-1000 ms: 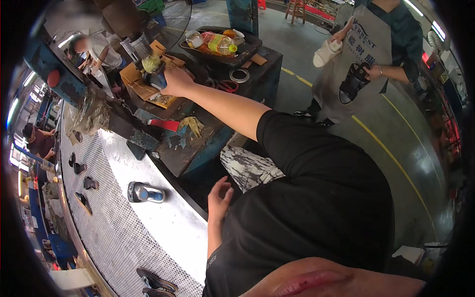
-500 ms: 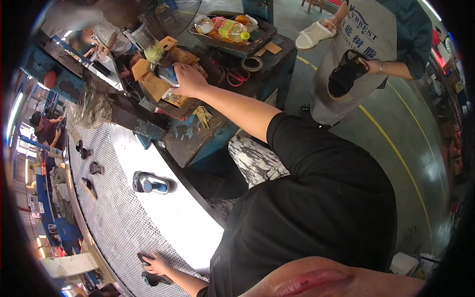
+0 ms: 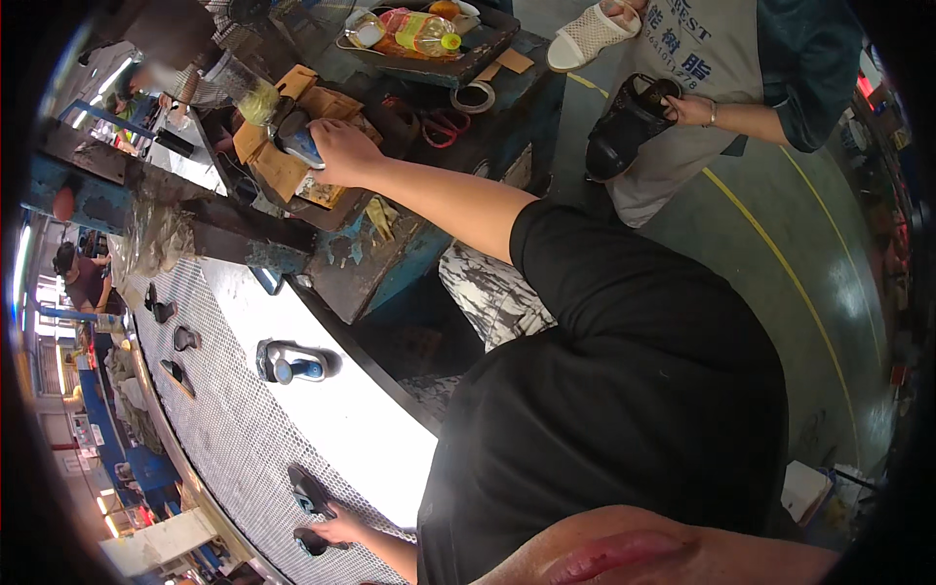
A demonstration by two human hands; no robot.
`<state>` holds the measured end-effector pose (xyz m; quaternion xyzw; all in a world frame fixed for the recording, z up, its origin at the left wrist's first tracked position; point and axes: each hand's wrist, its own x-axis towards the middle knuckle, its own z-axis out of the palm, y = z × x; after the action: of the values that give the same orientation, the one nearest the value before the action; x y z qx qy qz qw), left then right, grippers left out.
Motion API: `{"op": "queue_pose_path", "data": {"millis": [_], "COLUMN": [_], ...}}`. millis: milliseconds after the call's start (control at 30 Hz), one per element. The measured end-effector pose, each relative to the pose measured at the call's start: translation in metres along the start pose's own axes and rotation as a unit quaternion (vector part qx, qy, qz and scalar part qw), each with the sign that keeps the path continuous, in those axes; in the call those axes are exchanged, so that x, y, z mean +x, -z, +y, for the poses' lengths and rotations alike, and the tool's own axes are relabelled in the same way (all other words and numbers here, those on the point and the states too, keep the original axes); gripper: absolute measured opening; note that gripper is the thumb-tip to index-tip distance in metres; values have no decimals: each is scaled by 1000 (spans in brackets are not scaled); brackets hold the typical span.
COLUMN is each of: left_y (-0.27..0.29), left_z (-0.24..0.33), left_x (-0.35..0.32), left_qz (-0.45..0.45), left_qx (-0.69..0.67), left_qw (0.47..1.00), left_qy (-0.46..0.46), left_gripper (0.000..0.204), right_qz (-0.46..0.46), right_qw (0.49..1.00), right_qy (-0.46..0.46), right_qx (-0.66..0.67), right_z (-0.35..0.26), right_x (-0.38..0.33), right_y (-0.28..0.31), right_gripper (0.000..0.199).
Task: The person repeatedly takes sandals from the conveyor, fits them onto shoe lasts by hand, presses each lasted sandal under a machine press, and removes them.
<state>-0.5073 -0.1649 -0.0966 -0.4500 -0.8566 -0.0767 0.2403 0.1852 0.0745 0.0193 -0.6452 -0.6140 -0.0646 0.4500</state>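
My right hand [image 3: 341, 153] reaches far out, its fingers wrapped round a blue shoe last [image 3: 296, 138] with a dark part at its end. The last sits among brown cardboard pads [image 3: 255, 146] under a machine. Low in the view, my left hand [image 3: 338, 525] is closed on a small dark shoe [image 3: 312, 541] on the mesh conveyor [image 3: 234, 429]; its fingertips are partly hidden. Beside it lies a longer black shoe [image 3: 308, 489] with a pale mark. Between my hands, a blue last in a dark shoe [image 3: 292, 362] rests on the white board [image 3: 341, 419].
Several dark shoe pieces [image 3: 185, 338] lie along the conveyor's far side. A tray [image 3: 458, 70] with a bottle [image 3: 421, 31], red-handled scissors [image 3: 446, 128] and a tape roll [image 3: 474, 97] are on the bench. A person in an apron [image 3: 673, 146] holds a white shoe [image 3: 593, 37] and a black shoe [image 3: 629, 127].
My left hand has shifted slightly right, and the longer black shoe beside it shows more fully. My right hand keeps its hold on the last. The view has moved a little; the other person's black shoe has turned.
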Motion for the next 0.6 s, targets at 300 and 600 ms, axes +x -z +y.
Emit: {"op": "queue_pose_path", "data": {"millis": [300,600], "left_y": [-3,152], "left_z": [-37,150], "left_x": [51,-69], "left_qz": [-336,-249], "left_qx": [-313,-881], "left_qw": [887,402], "left_qy": [40,-1], "left_gripper": [30,67], "right_qz": [27,54], "right_qw": [999,980], "right_qy": [15,-101], "right_qx": [-17,162], "right_z": [3,-45], "right_x": [3,-72], "right_y": [-10,11], "right_gripper": [69,70]}}
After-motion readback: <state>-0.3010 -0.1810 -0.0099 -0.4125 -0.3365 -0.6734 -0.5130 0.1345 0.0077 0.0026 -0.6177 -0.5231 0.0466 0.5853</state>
